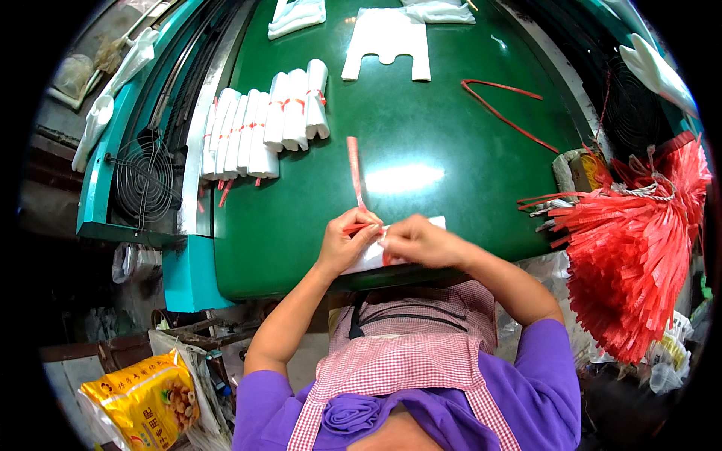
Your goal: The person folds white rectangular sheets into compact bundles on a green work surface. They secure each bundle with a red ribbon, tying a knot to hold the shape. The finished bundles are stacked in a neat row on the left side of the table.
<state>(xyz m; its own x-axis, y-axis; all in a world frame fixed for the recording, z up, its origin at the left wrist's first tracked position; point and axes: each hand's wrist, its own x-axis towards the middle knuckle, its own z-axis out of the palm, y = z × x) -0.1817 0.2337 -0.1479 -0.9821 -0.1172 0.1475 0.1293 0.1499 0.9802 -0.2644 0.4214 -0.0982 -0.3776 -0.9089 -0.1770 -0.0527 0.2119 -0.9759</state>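
At the table's near edge a folded bundle of white plastic bags (368, 261) lies under both my hands. A red plastic strip (354, 169) runs around it, and one end stretches away over the green surface. My left hand (348, 239) is closed, pinching the strip between thumb and fingers above the bundle. Close beside it, my right hand (421, 241) is bent over the bundle with its fingers together. It is slightly blurred, and what its fingertips hold is hidden. Red shows on the bundle just below them.
Several rolled white bag bundles (295, 105) with red ties lie in a row at left. Flat white bags (388, 37) lie at the far side. A loose red strip (500, 116) is at right, near a hanging bunch of red strips (628, 259). Teal side rails (197, 274) flank the table.
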